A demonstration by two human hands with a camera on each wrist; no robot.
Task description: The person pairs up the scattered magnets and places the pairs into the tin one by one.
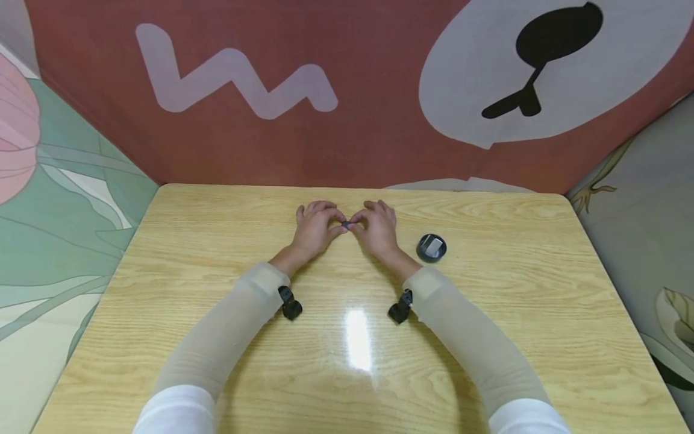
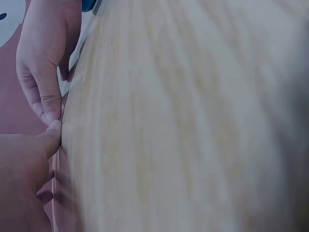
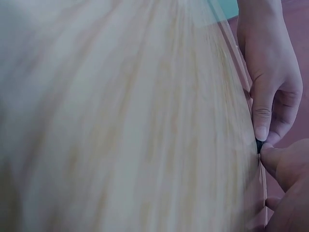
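Note:
Near the far side of the table, both hands meet at a small dark piece (image 1: 346,224), too small to name. My left hand (image 1: 315,230) pinches one side of it between thumb and forefinger. From the other side, my right hand (image 1: 378,230) pinches it the same way. In the right wrist view, a black bit (image 3: 259,145) of the piece shows between the thumb tips. Fingers cover it in the left wrist view, where my right hand (image 2: 46,53) points down toward my left thumb.
A small round black dish (image 1: 431,259) stands on the wooden table (image 1: 520,301), right of my right hand. A pale rectangular thing (image 1: 434,246) lies in it. The table's far edge meets a reddish printed wall (image 1: 244,150). Each wrist bears a black camera.

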